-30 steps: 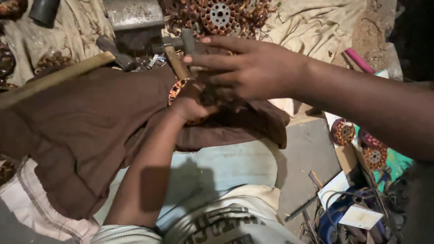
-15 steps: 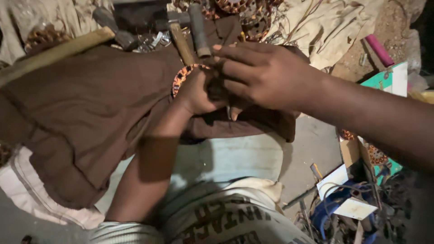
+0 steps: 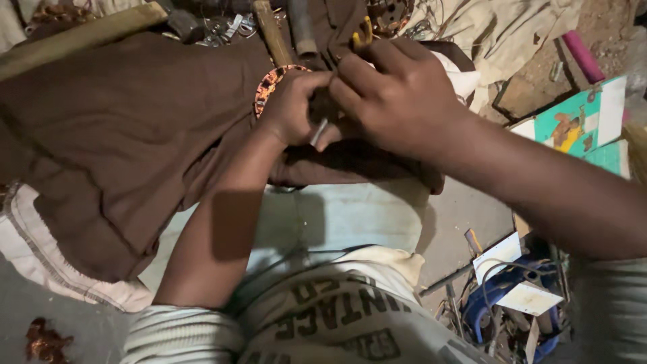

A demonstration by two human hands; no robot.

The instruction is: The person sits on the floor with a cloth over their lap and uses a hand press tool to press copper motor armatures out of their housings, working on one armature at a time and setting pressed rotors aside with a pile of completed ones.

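My left hand (image 3: 291, 108) grips a round copper-wound ring (image 3: 267, 86), of which only the orange-brown left edge shows. My right hand (image 3: 399, 94) lies curled over the ring's right part, fingers pressed against my left hand. A small grey metal piece (image 3: 319, 132) sticks out between the two hands; which hand holds it I cannot tell. Both hands work above a brown cloth (image 3: 121, 141) spread across my lap. Most of the ring is hidden under my fingers.
A wooden-handled hammer (image 3: 271, 32) and a long wooden stick (image 3: 81, 32) lie beyond the cloth. At right are a pink rod (image 3: 583, 55), a teal printed box (image 3: 573, 125) and a blue wire coil (image 3: 495, 307). Pale cloth (image 3: 499, 27) covers the far right.
The view has dropped and closed in, so the hammer now sits at the top edge. My right hand has slid down over the ring, closer against my left hand. A small metal piece now shows.
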